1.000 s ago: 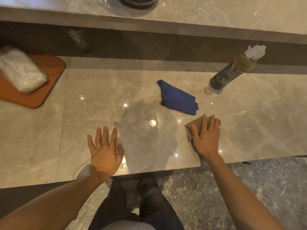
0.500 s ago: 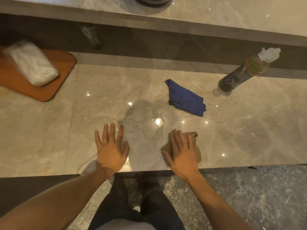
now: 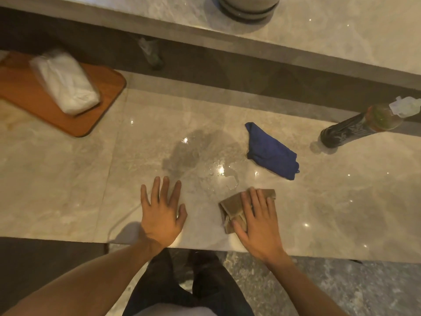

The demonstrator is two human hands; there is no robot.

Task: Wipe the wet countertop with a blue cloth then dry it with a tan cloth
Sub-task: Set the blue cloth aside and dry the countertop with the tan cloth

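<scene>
My right hand (image 3: 258, 221) lies flat on a folded tan cloth (image 3: 232, 208), pressing it onto the marble countertop (image 3: 68, 190) near the front edge. Only the cloth's left part and far corner show past the fingers. A wet patch (image 3: 216, 172) with glinting droplets sits just beyond the cloth. My left hand (image 3: 163, 212) rests palm down on the stone with fingers spread, holding nothing, left of the wet patch. The crumpled blue cloth (image 3: 272, 152) lies untouched on the counter behind and to the right of the wet patch.
A dark spray bottle (image 3: 355, 128) with a white nozzle stands at the right rear. An orange wooden board (image 3: 75, 115) with a white wrapped packet (image 3: 66, 83) lies at the left. A raised ledge (image 3: 319, 39) carries a round pot base (image 3: 248, 6). My legs stand below the counter edge.
My right hand slid the tan cloth leftward along the front of the counter, from below the blue cloth toward the wet patch. My left hand stayed planted.
</scene>
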